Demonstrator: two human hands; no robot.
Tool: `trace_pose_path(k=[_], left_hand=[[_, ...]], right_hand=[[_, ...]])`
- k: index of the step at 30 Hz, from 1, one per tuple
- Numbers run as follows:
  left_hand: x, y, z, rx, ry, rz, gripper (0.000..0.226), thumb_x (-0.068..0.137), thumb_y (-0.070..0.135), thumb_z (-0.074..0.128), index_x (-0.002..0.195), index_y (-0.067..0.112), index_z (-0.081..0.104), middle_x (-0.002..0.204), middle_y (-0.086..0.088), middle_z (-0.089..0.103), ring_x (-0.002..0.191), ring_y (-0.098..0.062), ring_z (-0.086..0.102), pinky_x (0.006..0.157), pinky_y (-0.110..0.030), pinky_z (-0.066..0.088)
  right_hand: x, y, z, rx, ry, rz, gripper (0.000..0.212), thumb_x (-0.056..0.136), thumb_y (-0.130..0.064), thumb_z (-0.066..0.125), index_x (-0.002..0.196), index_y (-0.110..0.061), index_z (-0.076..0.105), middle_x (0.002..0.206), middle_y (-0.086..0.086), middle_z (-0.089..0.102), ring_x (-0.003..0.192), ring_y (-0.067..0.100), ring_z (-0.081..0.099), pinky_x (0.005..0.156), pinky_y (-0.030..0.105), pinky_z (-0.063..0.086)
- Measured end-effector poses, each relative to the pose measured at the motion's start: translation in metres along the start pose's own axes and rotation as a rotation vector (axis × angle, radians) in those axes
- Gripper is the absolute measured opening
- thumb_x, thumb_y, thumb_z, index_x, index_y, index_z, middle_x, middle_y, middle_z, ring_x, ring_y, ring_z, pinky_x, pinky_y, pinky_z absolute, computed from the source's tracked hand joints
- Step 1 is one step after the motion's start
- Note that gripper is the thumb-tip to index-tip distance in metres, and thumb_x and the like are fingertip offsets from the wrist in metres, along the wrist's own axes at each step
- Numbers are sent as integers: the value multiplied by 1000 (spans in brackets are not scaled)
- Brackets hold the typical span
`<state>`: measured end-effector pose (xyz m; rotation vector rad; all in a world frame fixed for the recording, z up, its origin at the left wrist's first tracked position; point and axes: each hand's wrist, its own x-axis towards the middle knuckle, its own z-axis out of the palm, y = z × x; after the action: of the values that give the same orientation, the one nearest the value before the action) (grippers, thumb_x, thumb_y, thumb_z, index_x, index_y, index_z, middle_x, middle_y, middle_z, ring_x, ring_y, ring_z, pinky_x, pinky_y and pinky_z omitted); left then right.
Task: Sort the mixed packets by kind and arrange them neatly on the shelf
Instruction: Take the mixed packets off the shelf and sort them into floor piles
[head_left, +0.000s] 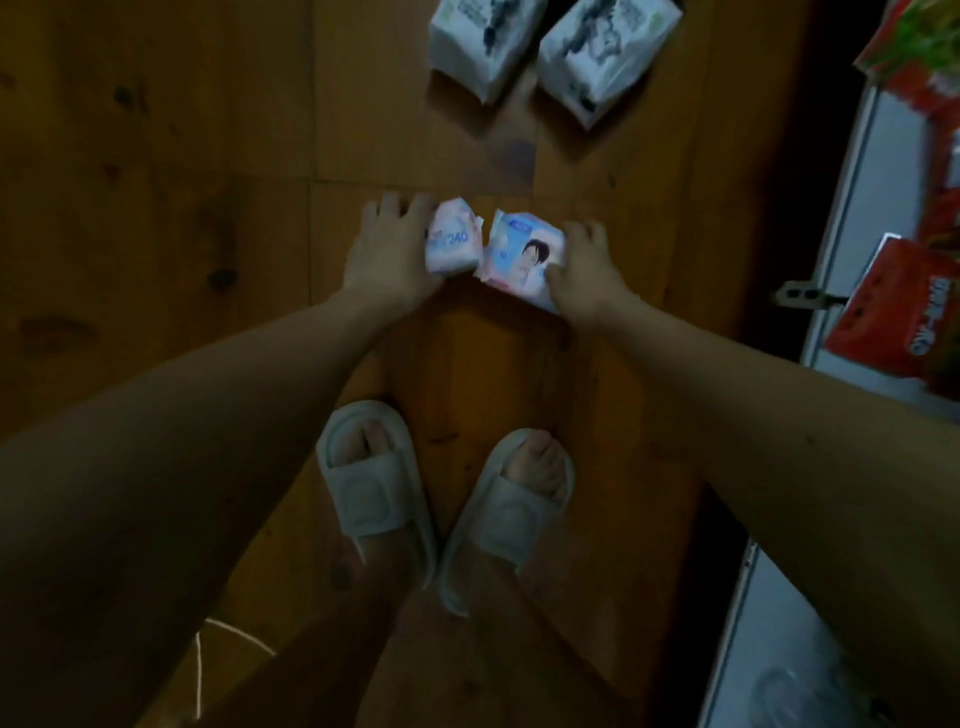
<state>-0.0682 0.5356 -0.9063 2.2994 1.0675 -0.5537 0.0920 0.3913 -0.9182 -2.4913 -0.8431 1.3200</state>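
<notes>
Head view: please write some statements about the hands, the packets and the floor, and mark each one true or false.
1. Each hand holds one small packet. True: the left hand grips the pink packet, and the right hand grips the blue packet.
2. Two white packets lie on the floor beyond the hands. True: the left white packet and the right white packet lie side by side.
3. The person is barefoot. False: both feet are in slippers.
4. The red packets are on the floor between the feet. False: the red packets are on the shelf at the right.
5. The floor is tiled white. False: the floor is brown wood.
</notes>
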Motion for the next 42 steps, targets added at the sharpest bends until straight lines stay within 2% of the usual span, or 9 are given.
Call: trace_pose_path(k=[3,10,14,19,23,27,34,38,42], left_hand=[[-2,0,-11,-23,-102,-36,86,74,27,81,145,19,33,139,-17,37,127,-38,34,100,-49,38],[-33,23,-107,87,-146,-5,80,81,38,72,148,25,30,144,-12,35,134,-33,28,100,-51,38],[-55,65,-226,174,-92,-11,70,87,48,63,146,26,33,144,-11,37,134,-34,31,100,-52,38],[-157,164,-387,-142,-164,-63,44,95,49,51,123,16,57,110,-9,61,90,-22,53,73,-30,42],[-265,225,-482,-165,-171,95,40,96,50,49,114,18,64,108,-5,66,92,-22,59,73,-33,48],[-344,240,-545,-207,-26,200,32,93,53,48,96,26,65,96,1,71,85,-19,64,77,-38,55],[-422,231,-604,-63,7,453,24,92,48,52,80,29,61,78,7,64,73,-13,60,57,-28,41],[-452,233,-629,-26,19,594,23,92,49,51,84,30,62,72,8,65,63,-8,60,52,-26,39],[-483,257,-649,24,51,765,25,91,51,51,88,30,64,78,10,65,69,-11,62,60,-30,50]], right_hand=[[-8,0,-11,-26,33,21,53,95,-6,47,145,-3,31,157,15,16,133,37,40,106,33,33],[-51,-42,-103,-76,1,45,47,95,-15,53,140,-4,41,142,22,40,127,39,45,104,37,37],[-105,-108,-205,-53,44,-13,31,98,-18,53,125,-3,54,128,20,58,116,35,54,80,29,38],[-244,-204,-333,128,196,14,27,99,-25,51,87,-2,59,85,18,58,85,37,57,66,34,36],[-374,-267,-395,188,302,-23,35,98,-30,49,70,-10,52,69,16,53,70,37,55,58,34,33],[-478,-302,-418,155,421,-6,34,96,-38,51,78,-11,61,75,8,64,74,29,60,64,37,47],[-586,-335,-404,192,566,116,34,94,-37,50,64,-21,49,64,2,58,65,28,56,53,31,36],[-633,-358,-393,198,657,170,31,91,-43,49,74,-20,59,70,-2,65,69,20,63,62,37,53],[-684,-368,-393,248,792,207,30,93,-36,51,73,-16,60,62,-4,63,65,15,61,57,32,44]])
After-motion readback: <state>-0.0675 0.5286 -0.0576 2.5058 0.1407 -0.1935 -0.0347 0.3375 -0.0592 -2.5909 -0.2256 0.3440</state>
